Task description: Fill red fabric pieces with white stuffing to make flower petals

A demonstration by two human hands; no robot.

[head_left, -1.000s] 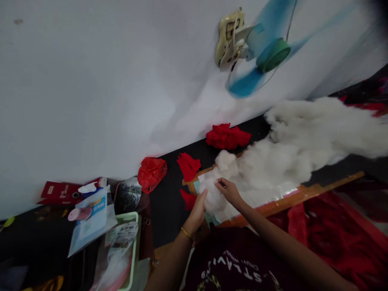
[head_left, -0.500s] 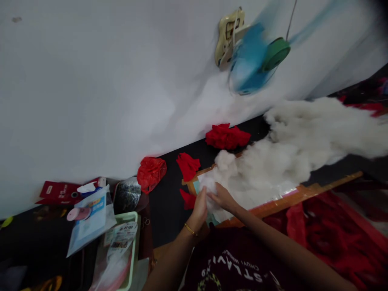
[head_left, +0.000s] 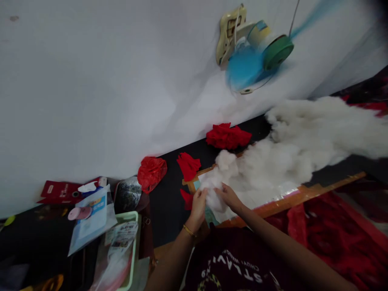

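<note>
Between my two hands is a tuft of white stuffing fibre (head_left: pixel 214 197). My left hand (head_left: pixel 199 204), with a gold bracelet on the wrist, pinches its left side. My right hand (head_left: pixel 229 198) grips the right side with bent fingers. Right beyond the hands, a big fluffy heap of stuffing (head_left: pixel 281 161) spreads over a taped board (head_left: pixel 263 210) and on to the right. Beside my left hand lies a small red cloth piece (head_left: pixel 187 199), with another red cloth piece (head_left: pixel 188 165) just behind it.
A red fabric pile (head_left: pixel 228 136) and a red plastic bag (head_left: pixel 152 173) sit along the wall. On the left are a green-rimmed basket (head_left: pixel 135 242) and a pink spool (head_left: pixel 80 213) on a plastic packet. A spinning blue fan (head_left: pixel 247 68) hangs above. Red fabric (head_left: pixel 327 234) lies at the lower right.
My hands have moved apart slightly, the right one shifting right. The tuft between them now looks wider and more spread. The fan blades have turned.
</note>
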